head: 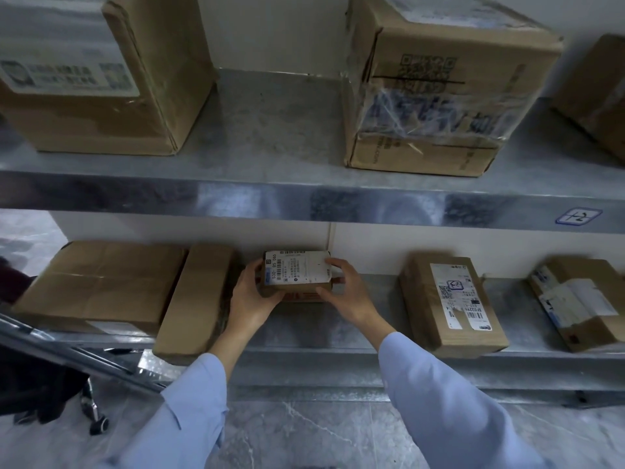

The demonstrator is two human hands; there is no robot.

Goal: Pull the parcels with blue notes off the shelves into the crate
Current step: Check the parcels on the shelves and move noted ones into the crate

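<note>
A small brown parcel [297, 275] with a white shipping label on top sits at the back middle of the lower shelf [304, 330]. My left hand [252, 296] grips its left end, thumb on top. My right hand [345, 289] grips its right end, fingers curled over the top edge. I see no blue note on this parcel. To the right, another brown parcel [449, 302] carries a small blue-outlined note [454, 285] on its label. No crate is in view.
The upper shelf [270, 194] holds big cartons at left [101, 72] and right [436, 86], with a blue-outlined tag [578, 215] on its front edge. Flat cartons [101, 286] lie left on the lower shelf, another parcel [578, 299] far right. A wheeled frame [84, 363] stands lower left.
</note>
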